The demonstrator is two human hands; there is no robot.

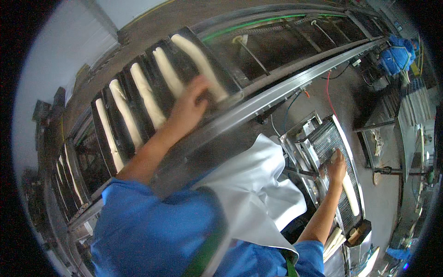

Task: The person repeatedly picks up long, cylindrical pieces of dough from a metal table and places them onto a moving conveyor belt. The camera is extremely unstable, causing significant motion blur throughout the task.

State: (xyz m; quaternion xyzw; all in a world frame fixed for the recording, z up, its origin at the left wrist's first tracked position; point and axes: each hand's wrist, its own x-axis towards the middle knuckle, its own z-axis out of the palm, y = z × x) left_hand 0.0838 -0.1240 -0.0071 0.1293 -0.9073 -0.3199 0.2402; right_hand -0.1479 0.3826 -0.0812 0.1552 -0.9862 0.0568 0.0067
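Note:
Long pale dough ropes lie side by side in a dark, grooved tray (121, 83) on the left. My left hand (193, 100), blurred by motion, is over the tray between the two rightmost ropes, thumb and fingers apart; whether it touches the dough rope (204, 62) at the tray's right end is unclear. On the right, my right hand (337, 169) is closed around the upper part of another dough rope (350, 195), which lies lengthwise on a metal mesh conveyor belt (320, 138). A white apron (249, 187) hangs between my arms.
A long conveyor frame with a metal rail (277, 93) runs diagonally past the tray. More dough pieces (334, 242) lie near the mesh belt's lower end, beside a dark box (361, 233). A person in blue (398, 57) is at the far upper right, near metal racks (415, 107).

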